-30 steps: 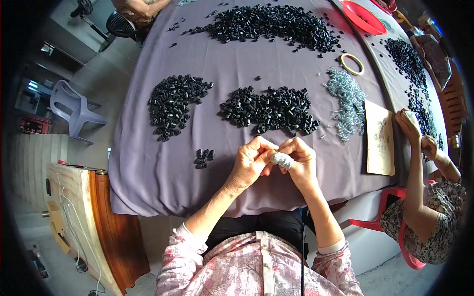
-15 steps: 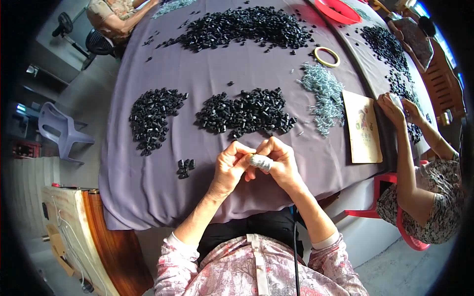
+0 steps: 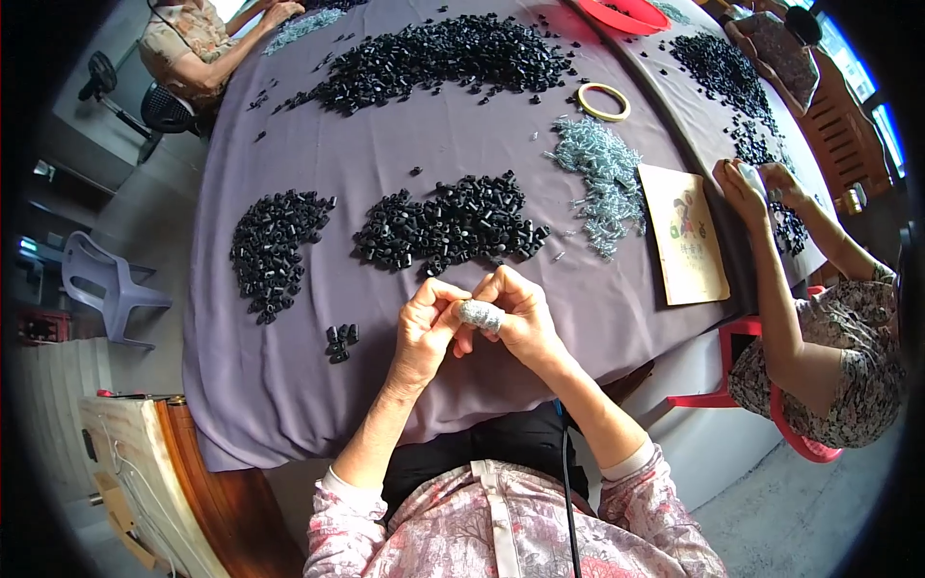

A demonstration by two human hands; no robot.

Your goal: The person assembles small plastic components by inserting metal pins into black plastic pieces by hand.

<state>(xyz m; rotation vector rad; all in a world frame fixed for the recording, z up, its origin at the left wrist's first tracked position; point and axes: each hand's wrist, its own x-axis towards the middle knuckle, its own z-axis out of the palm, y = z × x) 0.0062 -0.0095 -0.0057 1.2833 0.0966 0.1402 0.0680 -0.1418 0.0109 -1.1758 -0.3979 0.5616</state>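
Observation:
My left hand (image 3: 424, 329) and my right hand (image 3: 525, 313) meet fingertip to fingertip just above the near part of the cloth-covered table. Both are closed in a pinch; whatever lies between the fingers is too small and hidden to make out. A grey-white wrapping (image 3: 480, 315) covers my right thumb. Just beyond my hands spreads a pile of small black cylindrical parts (image 3: 448, 223). A second black pile (image 3: 277, 246) sits to its left, and a small cluster of black parts (image 3: 340, 342) lies left of my left hand. Thin, shiny clear-grey pieces (image 3: 602, 178) are heaped to the right.
A printed tan sheet (image 3: 686, 236) lies to the right, beside a co-worker's hands (image 3: 756, 193). Farther off are a roll of tape (image 3: 604, 101), a large black pile (image 3: 443, 60) and a red basin (image 3: 626, 13). Other people sit at the far left and far right.
The whole view has shifted slightly, so the table and piles appear farther left. My hands keep the same pinched pose together.

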